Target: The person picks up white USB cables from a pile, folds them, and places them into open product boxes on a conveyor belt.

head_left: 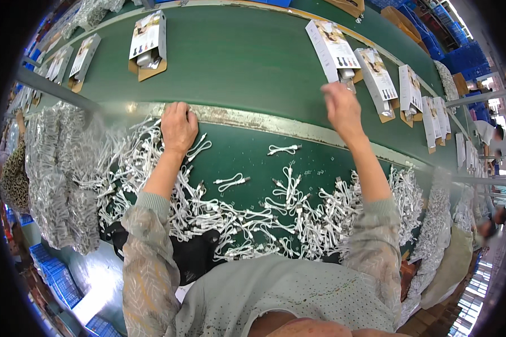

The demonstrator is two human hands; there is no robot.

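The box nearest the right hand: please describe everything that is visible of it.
The box looks like white cardboard, with printed pictures on its upper face. It lies slanted on the green surface, its near end open, a white item showing there. The right hand is by that end; whether they touch is unclear.

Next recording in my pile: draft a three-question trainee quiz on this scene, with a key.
1. Multiple choice: what lies heaped between the person's forearms?
A) steel bolts
B) white cables
C) knitted gloves
2. True or false: the right hand is closer to a white printed box than the left hand is.
3. Fill in: beyond the worn metal rail, the surface under the boxes is coloured ____.

Key: 1. B; 2. True; 3. green.
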